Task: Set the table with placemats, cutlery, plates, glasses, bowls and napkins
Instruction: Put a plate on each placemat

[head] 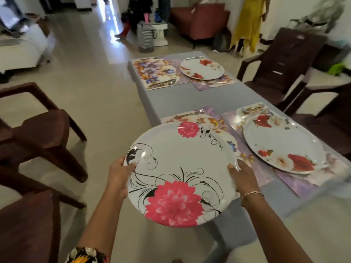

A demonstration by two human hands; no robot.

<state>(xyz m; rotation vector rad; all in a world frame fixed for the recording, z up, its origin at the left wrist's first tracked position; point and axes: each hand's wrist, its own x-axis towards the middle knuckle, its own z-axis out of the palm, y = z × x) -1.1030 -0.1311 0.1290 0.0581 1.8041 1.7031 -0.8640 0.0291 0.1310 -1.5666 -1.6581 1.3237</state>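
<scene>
Here, head view: we look down along the grey table (pixel 190 99), our landmark for every entry below.
Pink-flower plate (pixel 180 173): held in the air over the table's near left corner, tilted toward us.
Left hand (pixel 119 175): we see it gripping the plate's left rim, thumb on the upper face, fingers hidden beneath.
Right hand (pixel 243 177): grips the right rim likewise; a thin bracelet (pixel 251 193) circles the wrist.
Near left placemat (pixel 212 120): table's near end, left side, partly hidden by the held plate; a fork (pixel 187 114) lies at its far edge.
Near red-flower plate (pixel 284 143): resting on a placemat, table's near end, right side.
Far red-flower plate (pixel 202 68): table's far end, right side, on a placemat.
Far left placemat (pixel 153 73): table's far end, left side, bearing cutlery (pixel 163 83).
Brown chairs (pixel 38 130): we note them along both long sides of the table.
</scene>
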